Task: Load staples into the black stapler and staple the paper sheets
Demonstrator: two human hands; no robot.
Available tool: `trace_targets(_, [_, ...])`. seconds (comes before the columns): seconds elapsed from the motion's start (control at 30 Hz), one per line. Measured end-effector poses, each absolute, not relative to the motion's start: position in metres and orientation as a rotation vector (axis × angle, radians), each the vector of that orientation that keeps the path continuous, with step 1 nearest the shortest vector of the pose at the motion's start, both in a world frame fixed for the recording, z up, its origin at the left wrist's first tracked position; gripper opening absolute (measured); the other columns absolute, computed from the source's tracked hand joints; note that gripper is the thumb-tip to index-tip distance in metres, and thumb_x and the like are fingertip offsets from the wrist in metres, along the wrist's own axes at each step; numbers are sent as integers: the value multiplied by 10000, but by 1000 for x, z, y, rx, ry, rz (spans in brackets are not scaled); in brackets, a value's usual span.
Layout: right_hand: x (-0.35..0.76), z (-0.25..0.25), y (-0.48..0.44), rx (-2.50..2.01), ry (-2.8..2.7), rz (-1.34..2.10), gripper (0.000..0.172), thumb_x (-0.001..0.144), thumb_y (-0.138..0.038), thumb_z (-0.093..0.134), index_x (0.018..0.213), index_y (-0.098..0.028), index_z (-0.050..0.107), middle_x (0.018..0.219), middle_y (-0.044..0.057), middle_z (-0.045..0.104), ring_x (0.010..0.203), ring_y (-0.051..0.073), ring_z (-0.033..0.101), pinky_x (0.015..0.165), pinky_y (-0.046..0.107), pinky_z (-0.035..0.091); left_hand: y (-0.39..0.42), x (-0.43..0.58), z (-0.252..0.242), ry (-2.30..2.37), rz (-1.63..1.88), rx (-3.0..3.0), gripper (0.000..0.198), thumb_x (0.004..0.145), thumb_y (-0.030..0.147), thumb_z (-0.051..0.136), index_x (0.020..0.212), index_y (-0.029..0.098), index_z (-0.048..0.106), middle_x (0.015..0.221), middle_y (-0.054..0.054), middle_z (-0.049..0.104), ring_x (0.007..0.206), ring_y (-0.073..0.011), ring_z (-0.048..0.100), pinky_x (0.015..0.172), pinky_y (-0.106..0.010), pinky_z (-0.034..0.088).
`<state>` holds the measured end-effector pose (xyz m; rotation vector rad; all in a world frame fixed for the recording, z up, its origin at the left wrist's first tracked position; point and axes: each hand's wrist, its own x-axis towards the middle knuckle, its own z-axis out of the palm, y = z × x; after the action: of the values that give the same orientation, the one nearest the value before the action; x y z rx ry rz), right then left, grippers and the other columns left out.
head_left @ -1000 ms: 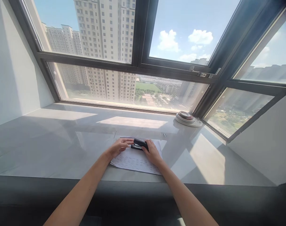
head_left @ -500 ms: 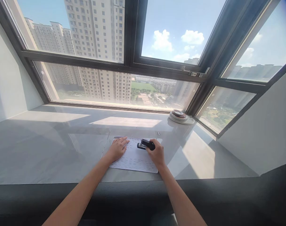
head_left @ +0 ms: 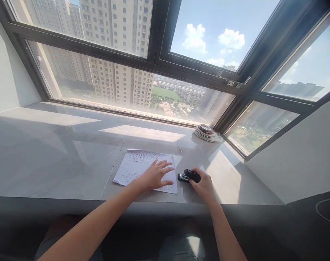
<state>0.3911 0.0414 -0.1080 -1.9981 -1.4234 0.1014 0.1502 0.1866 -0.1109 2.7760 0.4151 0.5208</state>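
My right hand [head_left: 204, 184] is closed around the rear of a black stapler [head_left: 191, 175], just right of the papers. The stapler's jaws point left and stand apart. Over the right half of the written sheets of paper [head_left: 141, 164] is my left hand [head_left: 158, 175], its fingers spread; whether it presses on them I cannot tell. Handwriting covers the top sheet, part of it hidden under my left hand and forearm. A small metallic piece [head_left: 181, 149], perhaps a strip of staples, lies beyond the papers' right corner.
The grey sill [head_left: 53, 163] ends at a front edge near my forearms. A stack of plates [head_left: 207, 133] sits in the back right corner by the dark window frame [head_left: 151, 69]. White walls bound both sides, and sunlight patches lie on the sill.
The stapler, in my right hand, has moved right, off the papers onto the area beside them. My left hand has shifted from the papers' left side to their right, fingers now spread.
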Motion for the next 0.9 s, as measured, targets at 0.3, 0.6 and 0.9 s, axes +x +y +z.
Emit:
trace_targets(0.3, [376, -98, 48, -1943, -1601, 211, 236, 769, -273, 600, 977, -226, 702, 896, 16, 746, 824, 214, 670, 777, 302, 472, 171, 172, -140, 600, 413, 2754, 686, 973, 694, 372, 1566, 348, 386, 1660, -73, 330, 1539, -409, 209, 1177, -764, 50])
trace_targets(0.6, [363, -75, 76, -2027, -1585, 285, 599, 1015, -582, 336, 655, -205, 631, 610, 10, 609, 635, 174, 552, 608, 270, 367, 162, 171, -133, 516, 498, 2751, 623, 975, 651, 421, 1531, 370, 451, 1609, -60, 427, 1509, -448, 260, 1130, -822, 80])
trace_targets(0.9, [343, -86, 88, -2387, -1717, 23, 398, 1002, -265, 376, 723, -231, 658, 835, 48, 723, 764, 183, 616, 660, 274, 312, 165, 163, -135, 518, 513, 2763, 627, 984, 644, 407, 1551, 376, 415, 1605, -64, 432, 1511, -442, 258, 1131, -819, 68])
